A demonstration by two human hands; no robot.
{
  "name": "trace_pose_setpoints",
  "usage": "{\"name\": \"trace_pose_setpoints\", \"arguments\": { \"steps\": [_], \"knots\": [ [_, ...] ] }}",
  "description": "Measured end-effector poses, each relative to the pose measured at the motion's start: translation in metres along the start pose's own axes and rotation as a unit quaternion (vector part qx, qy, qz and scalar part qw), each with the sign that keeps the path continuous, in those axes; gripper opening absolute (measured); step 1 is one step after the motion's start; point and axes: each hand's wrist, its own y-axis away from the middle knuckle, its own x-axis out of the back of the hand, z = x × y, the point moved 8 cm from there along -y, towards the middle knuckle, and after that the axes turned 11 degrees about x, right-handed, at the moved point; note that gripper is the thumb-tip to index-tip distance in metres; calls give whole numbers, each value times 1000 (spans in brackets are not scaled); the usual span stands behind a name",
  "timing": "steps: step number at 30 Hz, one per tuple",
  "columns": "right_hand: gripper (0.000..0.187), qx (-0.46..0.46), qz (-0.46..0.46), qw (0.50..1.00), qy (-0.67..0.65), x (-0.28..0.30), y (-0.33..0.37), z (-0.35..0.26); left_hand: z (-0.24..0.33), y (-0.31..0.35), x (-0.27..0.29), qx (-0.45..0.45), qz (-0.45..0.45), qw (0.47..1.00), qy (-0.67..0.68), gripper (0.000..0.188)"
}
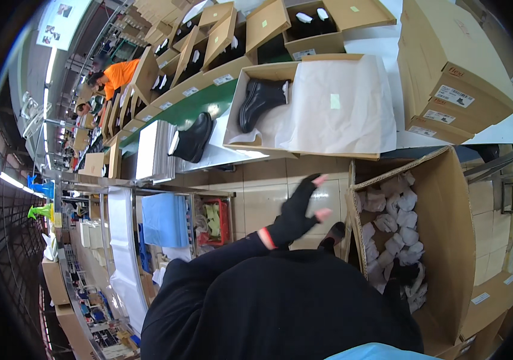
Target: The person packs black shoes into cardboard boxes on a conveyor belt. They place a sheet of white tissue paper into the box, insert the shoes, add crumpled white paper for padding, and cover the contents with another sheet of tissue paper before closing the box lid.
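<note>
To my left I see a blue cloth (165, 219) draped over a metal rack, with a red crate (224, 222) just beside it holding pale, yellowish things. A long white sheet (121, 240) hangs on the other side of the cloth. Below me spreads a pale tiled floor (262, 186). Farther left I notice a bright green object (42, 211), too small to make out, near a strip light (4, 179). Well apart from me, a person in an orange shirt (121, 73) leans forward.
</note>
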Motion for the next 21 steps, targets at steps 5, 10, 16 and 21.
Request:
{"name": "trace_pose_setpoints", "arguments": {
  "steps": [5,10,16,21],
  "knots": [
    [60,-22,-22,999,-17,-23,6,-11,31,-32,-87,-81,-115,985,-98,77],
    [60,-22,-34,998,-51,-59,-23,-67,28,-35,-91,-85,-144,981,-95,56],
    [62,-11,-42,996,-78,-78,-48,-150,25,-30,-90,-77,-159,978,-108,48],
    [63,-19,-40,996,-82,-84,-60,-160,23,-30,-92,-58,-157,978,-126,46]
  ]
}}
